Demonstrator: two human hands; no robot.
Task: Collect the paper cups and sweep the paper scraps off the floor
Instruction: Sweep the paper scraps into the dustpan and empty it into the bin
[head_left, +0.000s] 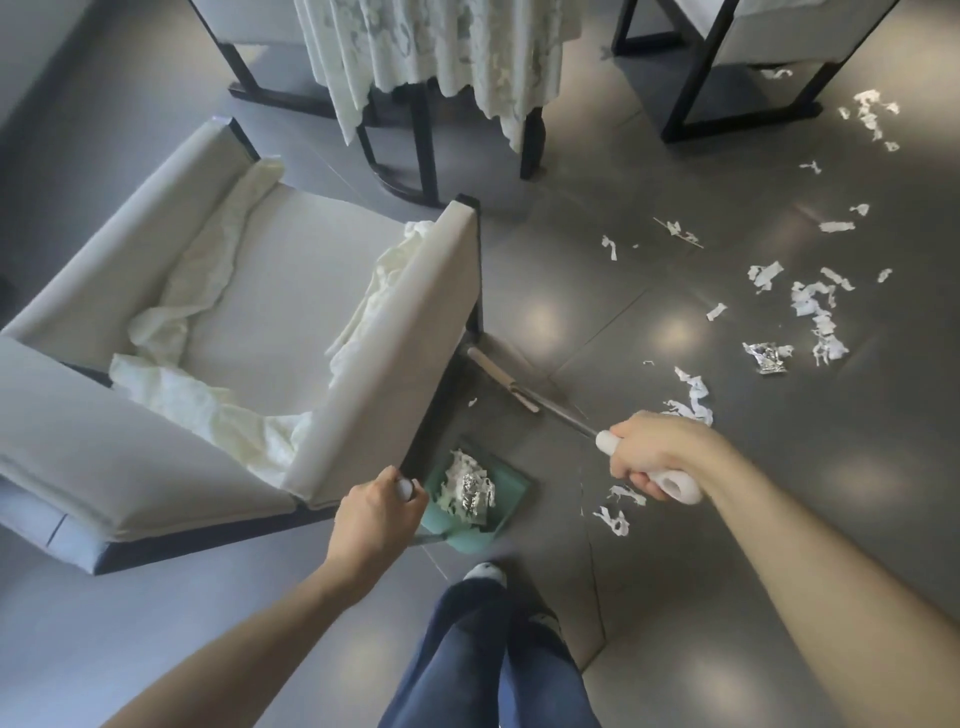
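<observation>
My right hand (655, 451) is wrapped around the white grip of the broom (524, 397) — fingers curled tight on it, shaft running forward and left to the broom head, which sits low on the floor right at the front leg of the armchair (249, 332). My left hand (375, 512) is closed around the top of the dustpan handle (405, 488), white cap showing between thumb and fingers. The green dustpan (475, 499) stands on the grey tile floor (649, 312) just beside the armchair's near corner, between my two hands. It holds a small heap of paper scraps (810, 306) and a crumpled foil piece. More scraps lie loose on the tiles: a couple just below my right hand, a strip beside it, and a wide scatter to the right, reaching up toward a second chair's dark frame. One foil wrapper (769, 357) lies among them. No paper cups visible. A rumpled cream cloth (197, 322) lines the armchair seat — table with lace tablecloth (441, 47) behind.
</observation>
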